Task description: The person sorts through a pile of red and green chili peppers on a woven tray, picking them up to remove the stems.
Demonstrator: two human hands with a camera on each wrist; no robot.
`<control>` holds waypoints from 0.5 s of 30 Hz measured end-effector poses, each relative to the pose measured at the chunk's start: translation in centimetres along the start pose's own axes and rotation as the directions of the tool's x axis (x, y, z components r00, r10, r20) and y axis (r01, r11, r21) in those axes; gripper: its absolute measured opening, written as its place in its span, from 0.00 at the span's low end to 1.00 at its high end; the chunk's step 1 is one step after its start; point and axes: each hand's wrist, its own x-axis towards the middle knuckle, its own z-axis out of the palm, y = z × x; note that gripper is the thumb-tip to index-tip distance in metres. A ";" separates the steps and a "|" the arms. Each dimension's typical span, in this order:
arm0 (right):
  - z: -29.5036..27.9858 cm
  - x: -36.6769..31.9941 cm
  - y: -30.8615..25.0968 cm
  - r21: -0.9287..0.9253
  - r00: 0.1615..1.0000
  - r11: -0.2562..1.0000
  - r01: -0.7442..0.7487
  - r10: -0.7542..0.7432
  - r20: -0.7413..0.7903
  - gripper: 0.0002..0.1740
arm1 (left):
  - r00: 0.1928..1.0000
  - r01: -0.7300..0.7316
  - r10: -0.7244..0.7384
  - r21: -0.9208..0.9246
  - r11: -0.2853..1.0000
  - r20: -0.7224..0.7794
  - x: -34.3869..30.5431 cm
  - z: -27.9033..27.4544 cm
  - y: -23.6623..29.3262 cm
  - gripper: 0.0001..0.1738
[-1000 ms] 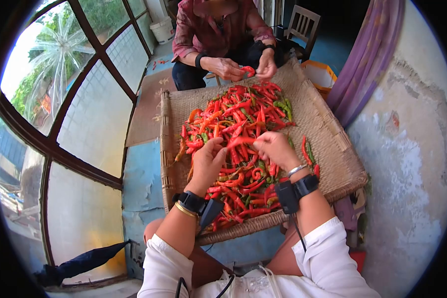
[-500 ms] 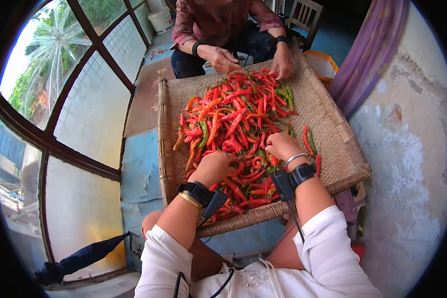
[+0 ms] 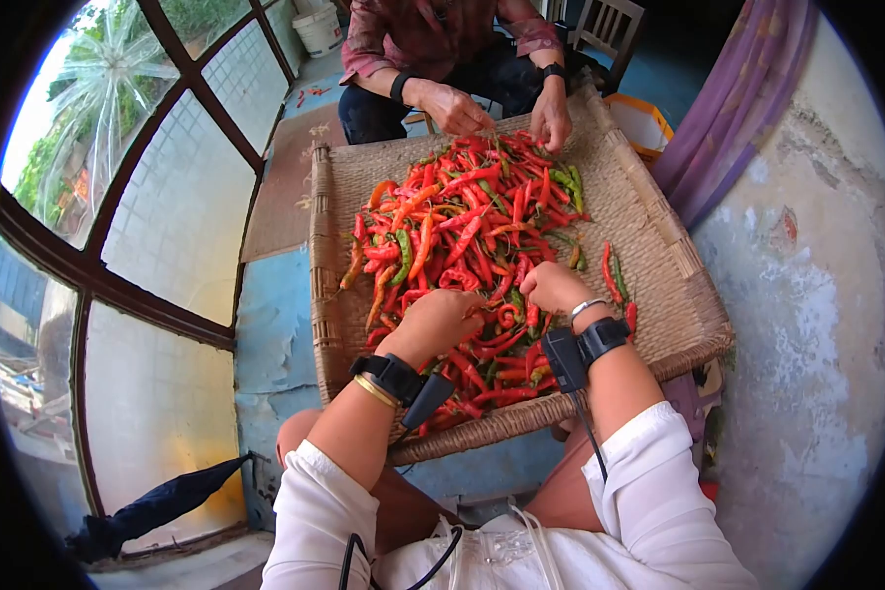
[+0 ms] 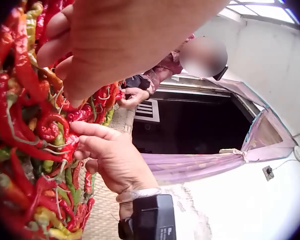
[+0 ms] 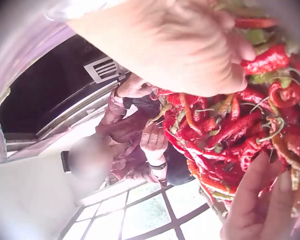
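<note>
**Two-Hand Handling Position at a Woven Tray of Chillies**

Reference dial: head view, centred on the woven tray, 12 o'clock at the top.

The chilli heap covers the tray from the centre round to 11, 9 and 6 o'clock; most pods are red, some orange or green. Green chillies lie at 1 o'clock. A few loose chillies lie apart at 3 o'clock.

Left hand: at 8 o'clock, over the heap, fingers pointing down. The right wrist view shows a narrow gap between its fingertips, among the pods; whether they hold a stem cannot be told.

Right hand: just off centre toward 5 o'clock. Its fingertips meet a wrinkled red chilli; whether they pinch it cannot be told.

A second person sits between 11 and 12 o'clock, both hands at the tray's far edge. Surroundings: windows at 9, a purple curtain at 2, a wooden chair near 1, a folded umbrella at 8.
</note>
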 end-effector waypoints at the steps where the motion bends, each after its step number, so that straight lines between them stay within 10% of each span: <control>1: 0.2 -0.4 -0.3 -0.153 1.000 0.988 -0.005 0.002 -0.019 0.09 | 1.000 0.000 0.000 0.000 1.000 0.002 0.0 0.0 0.0 0.17; 6: -0.6 -1.6 -1.8 -0.272 0.995 0.961 0.052 -0.072 -0.063 0.16 | 0.999 -0.007 0.006 -0.038 0.999 -0.032 -0.1 0.0 0.3 0.18; 10: -1.2 -2.2 -3.6 -0.012 0.944 0.949 0.314 -0.313 -0.104 0.16 | 0.971 -0.121 0.081 -0.174 0.977 -0.224 0.2 0.5 0.4 0.18; 12: -0.9 -2.6 -4.7 0.253 0.936 0.903 0.346 -0.315 -0.157 0.16 | 0.988 0.091 -0.149 -0.656 0.749 -0.033 0.1 0.2 1.1 0.17; 15: -0.1 -2.4 -4.8 0.284 0.915 0.879 0.382 -0.317 -0.250 0.16 | 0.987 0.107 -0.157 -0.670 0.734 -0.014 0.1 0.1 1.4 0.16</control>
